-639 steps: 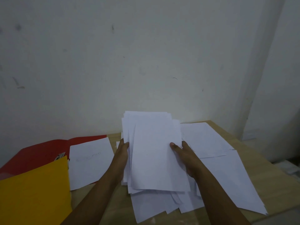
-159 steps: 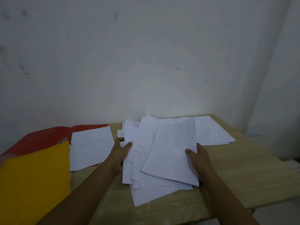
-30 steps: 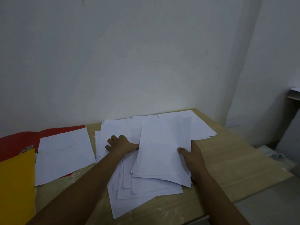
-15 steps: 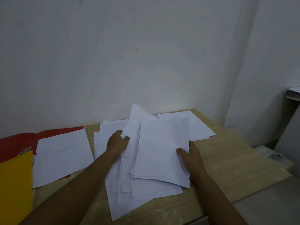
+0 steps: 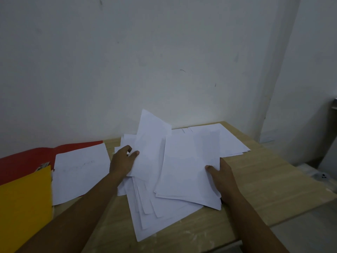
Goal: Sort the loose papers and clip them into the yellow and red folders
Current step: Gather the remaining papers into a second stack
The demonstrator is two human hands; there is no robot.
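We had the loose white sheets of paper (image 5: 164,194) heaped in a fanned, uneven pile at the middle of the pale wooden table (image 5: 264,183), their corners pointing several ways. Our left hand (image 5: 122,161) gripped one white sheet (image 5: 151,143) by its left edge, thumb on top and fingers curled behind it, so that this sheet stood raised and tilted, its far corner reaching up in front of the wall. Our right hand (image 5: 221,177) lay at the right edge of a smaller stack of white sheets (image 5: 189,170) resting on top of the heap; the thumb pressed on the top page, while the other fingers ran along or beneath the edge, and we could not tell how far they curled under it. More white sheets (image 5: 224,141) lay flat behind the heap, toward the table's far right corner.

To the left of the pile, a single white sheet with faint pencil marks (image 5: 80,172) lay apart from the heap, partly covering the open red card folder (image 5: 27,159) spread flat against the wall. The yellow card folder (image 5: 23,207) lay nearer to us at the left edge, overlapping the red one, with a small metal clip (image 5: 43,166) showing just above its top corner.

Behind the table rose a plain off-white wall (image 5: 145,61) with a few scuff marks.
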